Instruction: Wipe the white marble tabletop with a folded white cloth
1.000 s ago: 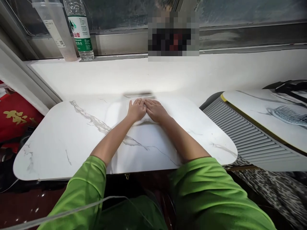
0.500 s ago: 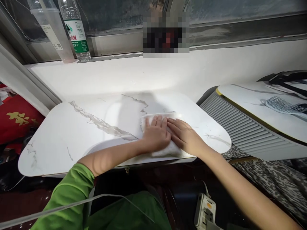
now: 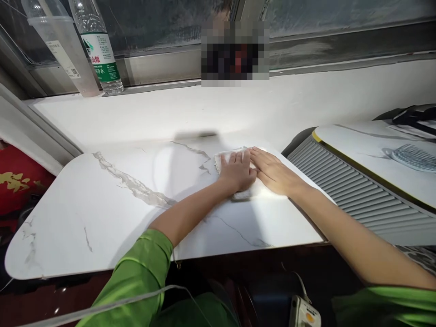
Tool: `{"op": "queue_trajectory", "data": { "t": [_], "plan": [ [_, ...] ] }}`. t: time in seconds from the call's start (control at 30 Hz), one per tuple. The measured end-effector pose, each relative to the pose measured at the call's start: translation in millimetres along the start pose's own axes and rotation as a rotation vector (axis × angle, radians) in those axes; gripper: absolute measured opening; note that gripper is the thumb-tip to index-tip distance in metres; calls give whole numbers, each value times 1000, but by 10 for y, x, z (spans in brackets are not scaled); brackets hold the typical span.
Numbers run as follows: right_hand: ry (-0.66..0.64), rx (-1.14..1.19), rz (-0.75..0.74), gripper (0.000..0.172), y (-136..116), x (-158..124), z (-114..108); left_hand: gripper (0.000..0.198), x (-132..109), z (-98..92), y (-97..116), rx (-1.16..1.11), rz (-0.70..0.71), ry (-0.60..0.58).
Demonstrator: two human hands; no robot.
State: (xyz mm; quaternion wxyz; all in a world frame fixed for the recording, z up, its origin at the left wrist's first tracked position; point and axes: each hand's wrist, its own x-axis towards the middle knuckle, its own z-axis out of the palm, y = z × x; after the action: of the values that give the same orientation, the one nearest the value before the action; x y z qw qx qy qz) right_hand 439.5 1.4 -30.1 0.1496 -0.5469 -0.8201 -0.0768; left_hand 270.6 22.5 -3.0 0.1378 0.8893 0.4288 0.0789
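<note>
Your left hand point(image 3: 238, 171) and right hand point(image 3: 274, 172) lie flat, fingers spread, pressing the white cloth point(image 3: 250, 190) near the marble table point(image 3: 102, 213)'s right edge; keep pressure even.

One head-worn camera looks forward and down, close over the marble table point(image 3: 102, 213).

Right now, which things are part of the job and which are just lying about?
In use: white cloth, left hand, right hand, marble table.

Lying about: water bottle, plastic cup, hairbrush, power strip, red cushion.
</note>
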Motion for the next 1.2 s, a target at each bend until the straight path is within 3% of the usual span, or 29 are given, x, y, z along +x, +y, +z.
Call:
{"op": "queue_trajectory", "data": {
  "t": [0.13, 0.23, 0.5, 0.7, 0.87, 1.03, 1.13, 1.2],
  "plan": [
    [30, -34, 10, 56, 214, 445, 169, 63, 361, -75, -251, -9, -41, 5],
    [16, -41, 33, 55, 288, 655, 270, 63, 482, -107, -368, -16, -88, 39],
    [-6, -50, 103, 57, 79, 537, 190, 63, 375, -106, -353, 24, -79, 15],
    [0, -85, 42, 54, -415, 248, 106, 61, -191, -153, -343, 44, -61, 0],
    [-13, -181, 60, 54, -1107, -147, 1, 60, -915, -243, -355, 70, 29, -34],
    [24, -191, -24, 54, -1754, -464, -123, 60, -1602, -313, -366, 108, 38, -43],
    [33, -98, -78, 53, -1896, -430, -151, 61, -1781, -346, -415, 91, -12, -61],
    [20, 11, -137, 52, -1877, -298, -146, 61, -1764, -363, -481, 57, -55, -65]
  ]
}}
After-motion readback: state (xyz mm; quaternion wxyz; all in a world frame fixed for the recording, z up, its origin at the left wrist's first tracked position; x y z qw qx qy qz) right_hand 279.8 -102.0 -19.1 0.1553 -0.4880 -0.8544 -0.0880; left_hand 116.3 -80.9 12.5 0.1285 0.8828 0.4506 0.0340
